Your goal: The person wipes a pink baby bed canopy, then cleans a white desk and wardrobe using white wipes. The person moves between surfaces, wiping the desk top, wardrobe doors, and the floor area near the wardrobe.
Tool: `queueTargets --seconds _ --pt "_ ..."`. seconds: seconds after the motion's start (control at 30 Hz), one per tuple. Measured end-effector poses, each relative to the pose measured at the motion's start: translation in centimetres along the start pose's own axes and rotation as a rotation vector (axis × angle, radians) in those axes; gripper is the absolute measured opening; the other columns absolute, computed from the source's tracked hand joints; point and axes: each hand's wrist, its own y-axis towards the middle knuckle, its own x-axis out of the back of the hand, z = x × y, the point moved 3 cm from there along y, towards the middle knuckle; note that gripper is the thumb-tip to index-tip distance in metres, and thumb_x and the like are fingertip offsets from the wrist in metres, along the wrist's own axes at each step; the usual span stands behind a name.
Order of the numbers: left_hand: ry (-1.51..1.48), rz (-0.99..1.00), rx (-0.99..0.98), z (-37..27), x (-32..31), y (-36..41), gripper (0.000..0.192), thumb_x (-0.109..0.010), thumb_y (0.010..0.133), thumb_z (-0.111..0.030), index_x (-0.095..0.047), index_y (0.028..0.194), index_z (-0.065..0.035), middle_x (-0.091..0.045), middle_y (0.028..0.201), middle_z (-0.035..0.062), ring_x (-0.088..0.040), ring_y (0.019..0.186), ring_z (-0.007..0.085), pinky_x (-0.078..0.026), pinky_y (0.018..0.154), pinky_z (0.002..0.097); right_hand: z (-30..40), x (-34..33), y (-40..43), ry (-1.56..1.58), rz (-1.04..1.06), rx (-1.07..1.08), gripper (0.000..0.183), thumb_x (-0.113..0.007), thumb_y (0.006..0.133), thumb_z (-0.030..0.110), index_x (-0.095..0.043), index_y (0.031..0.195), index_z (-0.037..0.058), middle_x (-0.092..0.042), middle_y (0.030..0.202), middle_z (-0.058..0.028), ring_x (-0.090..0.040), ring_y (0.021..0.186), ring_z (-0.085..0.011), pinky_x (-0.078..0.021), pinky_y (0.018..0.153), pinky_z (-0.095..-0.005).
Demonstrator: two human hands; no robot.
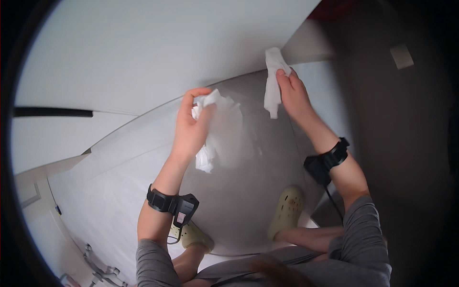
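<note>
My left hand is curled around a crumpled white tissue or cloth, its thumb and fingers pinching the top. Below that hand shows another crumpled white piece; whether it joins the held one is hidden by the hand. A pale, blurred patch spreads to the right of the fingers, and I cannot tell if it is thin sheet or a reflection on the floor. Farther right, my right hand grips a long, folded white tissue or cloth, which sticks out above and below the thumb. The two hands are apart.
A white cabinet front with a black handle stands ahead over a grey tiled floor. My feet wear yellow-green clogs. Black devices with cables are strapped to both forearms. A swivel-chair-like base stands lower left. A dark surface lies right.
</note>
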Motion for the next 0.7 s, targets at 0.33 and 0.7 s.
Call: queueTargets --seconds 0.33,0.7 --pt "0.149 0.225 0.076 4.6 -5.1 2.3 0.017 -0.056 0.091 -0.006 -0.057 0.108 -0.003 -0.058 0.083 -0.0018 -0.05 0.077 0.0048 -0.041 0.067 0.0212 -8.6 12.5 6.4 0.056 -0.123 -0.33 0.035 -0.049 0.1 0.03 -0.062 0.104 -0.0025 -0.065 0.075 -0.0065 -0.06 0.071 -0.0133 -0.0495 0.069 -0.0301" --pt "0.243 0.33 0.138 9.2 -10.4 4.4 0.019 -0.058 0.091 -0.008 -0.057 0.109 -0.0018 -0.061 0.086 0.0006 -0.054 0.078 0.0076 -0.044 0.071 0.0237 -16.0 10.8 12.6 -0.539 -0.287 0.241 0.05 -0.06 0.09 0.023 -0.046 0.132 -0.001 -0.049 0.133 -0.0225 -0.047 0.125 -0.0399 -0.0374 0.106 -0.0437"
